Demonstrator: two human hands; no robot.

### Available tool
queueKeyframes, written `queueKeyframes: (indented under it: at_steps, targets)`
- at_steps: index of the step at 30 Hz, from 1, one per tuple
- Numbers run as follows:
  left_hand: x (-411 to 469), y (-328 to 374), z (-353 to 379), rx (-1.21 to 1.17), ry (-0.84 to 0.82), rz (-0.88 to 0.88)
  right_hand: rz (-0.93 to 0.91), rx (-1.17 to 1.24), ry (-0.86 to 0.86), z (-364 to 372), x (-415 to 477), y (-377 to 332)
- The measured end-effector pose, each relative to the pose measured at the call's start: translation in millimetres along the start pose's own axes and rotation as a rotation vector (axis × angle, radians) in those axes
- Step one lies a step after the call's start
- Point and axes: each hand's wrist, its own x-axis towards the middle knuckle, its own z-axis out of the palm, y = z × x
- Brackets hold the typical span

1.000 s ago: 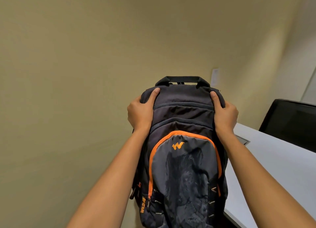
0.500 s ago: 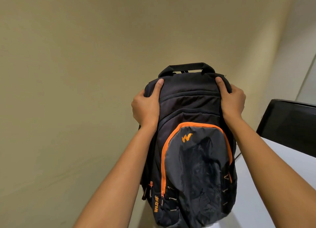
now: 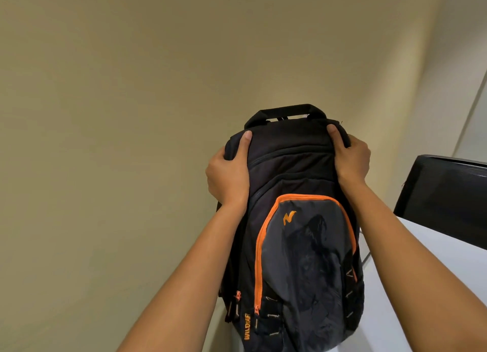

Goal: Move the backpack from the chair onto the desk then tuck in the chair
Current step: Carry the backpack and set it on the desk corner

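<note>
A black and grey backpack with an orange zipper line stands upright, its front pocket facing me. Its lower end is over the left end of the white desk; I cannot tell whether it rests on it. My left hand grips the bag's upper left shoulder, thumb across the top. My right hand grips the upper right shoulder the same way. The carry handle sticks up between my hands. The chair is out of view.
A beige wall fills the left and the background, close behind the bag. A black monitor stands on the desk at the right edge. A white panel runs down the top right corner.
The backpack has moved right and slightly up in both hands, from beside the desk's left edge to over its surface. Both grips are unchanged.
</note>
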Motion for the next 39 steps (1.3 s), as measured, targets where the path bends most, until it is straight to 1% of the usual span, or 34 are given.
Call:
queueKeyframes:
  at_steps: [8,11,13,15,17,20,23,26,29,34,37,39]
  targets:
    - [-3.9,-21.1,39.8,0.059,0.082,-0.022,0.024,0.014,-0.117,25.3,40.3,39.9]
    - [-0.2,-27.2,50.0,0.103,0.119,0.018,0.027,0.022,-0.162,33.2,51.1,48.2]
    - [0.7,-35.7,53.1,0.165,0.098,0.064,0.040,0.029,-0.191,38.3,55.1,59.6]
    - [-2.0,-49.2,54.7,0.237,0.043,0.075,0.058,0.027,-0.220,41.9,56.9,75.6]
    - [-7.0,-67.7,54.7,0.282,0.011,0.059,0.057,0.023,-0.265,45.0,56.9,90.5]
    - [-17.2,-92.2,50.3,0.313,0.038,-0.002,0.043,0.032,-0.320,45.9,52.2,102.3]
    - [-22.8,-109.3,44.6,0.321,0.038,-0.077,0.071,-0.028,-0.352,40.7,39.8,125.5]
    - [-22.6,-116.6,46.3,0.277,0.040,-0.081,0.166,0.090,-0.440,37.6,26.8,152.8]
    - [-20.5,-116.6,53.5,0.256,0.081,-0.066,0.197,0.151,-0.430,43.6,26.0,156.4]
    - [-9.0,-102.9,63.9,0.227,0.159,-0.006,0.199,0.222,-0.357,60.1,43.8,138.8]
    - [-2.7,-91.9,69.2,0.218,0.203,0.032,0.169,0.249,-0.319,67.4,57.4,127.4]
    - [-2.5,-90.9,70.4,0.210,0.223,0.047,0.143,0.234,-0.323,70.2,62.8,121.6]
